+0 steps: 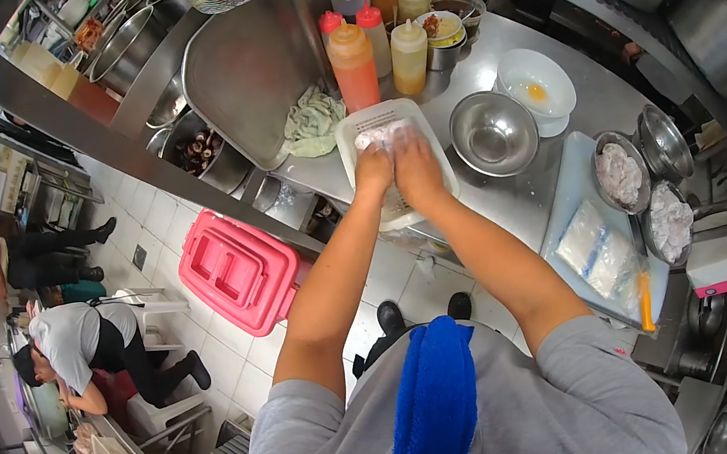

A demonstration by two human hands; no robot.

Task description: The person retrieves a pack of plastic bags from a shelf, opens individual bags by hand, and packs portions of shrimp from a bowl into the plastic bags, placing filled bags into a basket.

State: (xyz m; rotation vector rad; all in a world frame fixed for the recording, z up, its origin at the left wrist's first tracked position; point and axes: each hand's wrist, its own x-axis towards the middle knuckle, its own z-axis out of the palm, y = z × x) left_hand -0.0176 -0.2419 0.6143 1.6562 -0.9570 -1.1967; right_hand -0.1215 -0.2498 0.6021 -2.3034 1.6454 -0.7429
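A white plastic basket [353, 160] with slotted walls sits at the front edge of the steel counter. White, flour-dusted food [379, 133] lies inside it. My left hand [374, 171] is down in the basket against this food, fingers curled inward; what they hold is hidden. Close beside it, my right hand [415, 164] presses on the same food, its fingers blurred by motion. Just right of the basket stands a steel bowl [493, 134]. Behind the bowl, a white bowl [537, 87] holds a raw egg yolk.
Squeeze bottles [354, 67] stand behind the basket, a crumpled cloth [314, 123] to its left. On the right are a cutting board [566, 185], bagged white food, an orange-handled knife [645, 301] and floured food in bowls [621, 174]. A pink lidded bin [237, 271] and two people are left.
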